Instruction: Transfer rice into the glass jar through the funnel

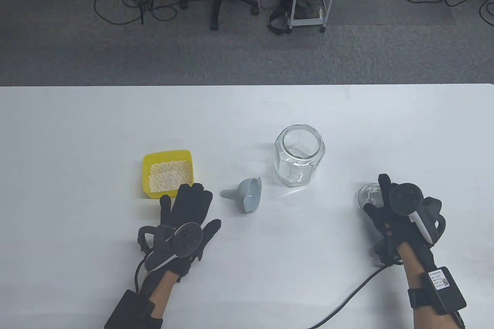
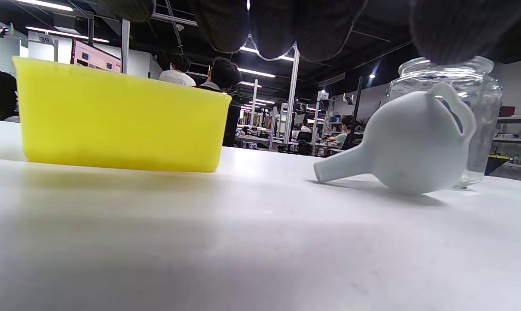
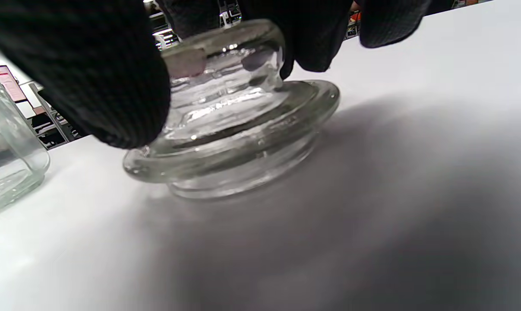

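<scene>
A white counter (image 1: 77,132) held four things. A yellow tub (image 1: 168,172) of rice (image 1: 170,176) sat toward the left. Just right of it a grey funnel (image 1: 247,194) lay on its side, spout pointing at the tub. Beyond the funnel stood the jar (image 1: 299,155) — clear glass, open at the top, upright, nothing visible inside. Well to the right, near the front edge, its glass lid (image 3: 238,125) rested flat on the counter.

The left hand (image 1: 188,221) lay palm down just in front of the tub, fingers (image 2: 264,26) stretched out and slightly spread, touching neither tub nor funnel. The right hand (image 1: 401,213) reached over the lid — its gloved fingers (image 3: 96,73) curled around the raised knob and gripped it from both sides.
</scene>
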Demonstrator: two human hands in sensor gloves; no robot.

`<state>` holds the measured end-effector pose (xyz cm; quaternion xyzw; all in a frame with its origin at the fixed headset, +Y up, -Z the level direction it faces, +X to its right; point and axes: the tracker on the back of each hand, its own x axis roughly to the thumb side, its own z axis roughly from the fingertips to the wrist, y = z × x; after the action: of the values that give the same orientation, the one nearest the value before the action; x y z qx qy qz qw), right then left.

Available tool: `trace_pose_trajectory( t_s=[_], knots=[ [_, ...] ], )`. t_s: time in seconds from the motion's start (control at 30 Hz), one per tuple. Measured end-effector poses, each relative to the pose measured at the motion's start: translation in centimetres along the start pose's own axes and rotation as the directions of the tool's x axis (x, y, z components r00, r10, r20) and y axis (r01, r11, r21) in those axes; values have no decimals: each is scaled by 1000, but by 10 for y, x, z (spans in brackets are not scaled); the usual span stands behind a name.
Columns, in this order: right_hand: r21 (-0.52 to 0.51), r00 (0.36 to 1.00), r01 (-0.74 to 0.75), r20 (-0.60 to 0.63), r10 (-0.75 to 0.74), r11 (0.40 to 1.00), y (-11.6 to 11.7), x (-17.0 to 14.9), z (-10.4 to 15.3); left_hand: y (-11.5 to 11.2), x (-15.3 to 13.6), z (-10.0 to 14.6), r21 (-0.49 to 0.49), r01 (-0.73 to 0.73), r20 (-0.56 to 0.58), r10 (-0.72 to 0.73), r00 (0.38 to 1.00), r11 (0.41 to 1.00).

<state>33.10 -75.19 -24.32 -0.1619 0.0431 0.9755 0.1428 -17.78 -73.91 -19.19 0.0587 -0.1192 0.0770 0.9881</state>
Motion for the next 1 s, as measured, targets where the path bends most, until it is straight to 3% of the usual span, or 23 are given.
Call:
trace_pose_trajectory(
  t_s=[0.13, 0.3, 0.53, 0.83, 0.93, 1.0],
  knots=[
    [39, 1000, -17, -12, 18, 999, -2, 2, 4, 0, 0, 0, 2, -8, 2, 8, 1000, 1000],
    [-97, 988, -68, 129, 80, 993, -16, 32, 27, -1, 1, 0, 5, -10, 7, 10, 1000, 1000],
    [-124, 939, -199, 259, 225, 972, 4, 79, 45, 2, 6, 1, 47, -17, 21, 16, 1000, 999],
    [-83, 942, -199, 260, 214, 976, 7, 75, 47, 14, 16, 9, 187, -38, 0, 38, 999, 982],
    [-56, 959, -136, 242, 146, 989, 4, 66, 46, 34, 27, 5, 283, 31, -92, -6, 996, 959],
    [-41, 965, -110, 236, 116, 993, 2, 60, 44, 45, 36, -2, 271, 40, -140, -2, 990, 962]
  ],
)
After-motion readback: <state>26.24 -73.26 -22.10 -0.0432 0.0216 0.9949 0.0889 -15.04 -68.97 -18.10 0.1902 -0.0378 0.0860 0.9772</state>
